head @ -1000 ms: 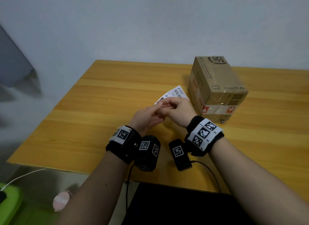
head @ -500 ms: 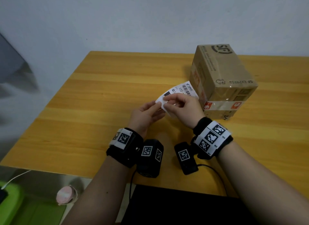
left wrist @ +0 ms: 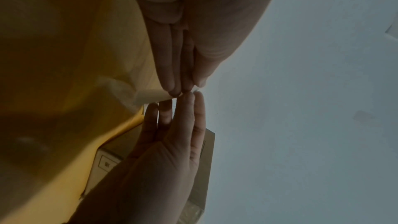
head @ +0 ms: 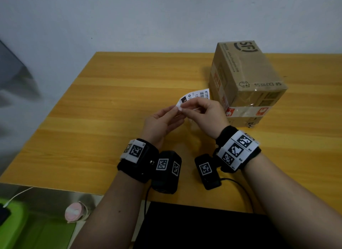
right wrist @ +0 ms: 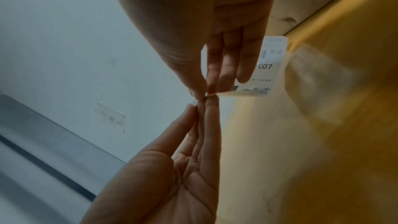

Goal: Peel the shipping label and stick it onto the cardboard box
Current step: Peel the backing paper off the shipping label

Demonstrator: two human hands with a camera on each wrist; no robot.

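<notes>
Both hands pinch shipping label corner | left hand | right hand | cardboard box just beside

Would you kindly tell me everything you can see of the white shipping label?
The white paper shipping label is a small printed rectangle with a barcode, a black block and the characters C07. It is held above the yellow wooden table, beside the brown cardboard box. The left hand and right hand pinch its near corner, fingertips meeting. Whether its backing has parted cannot be told.
</notes>
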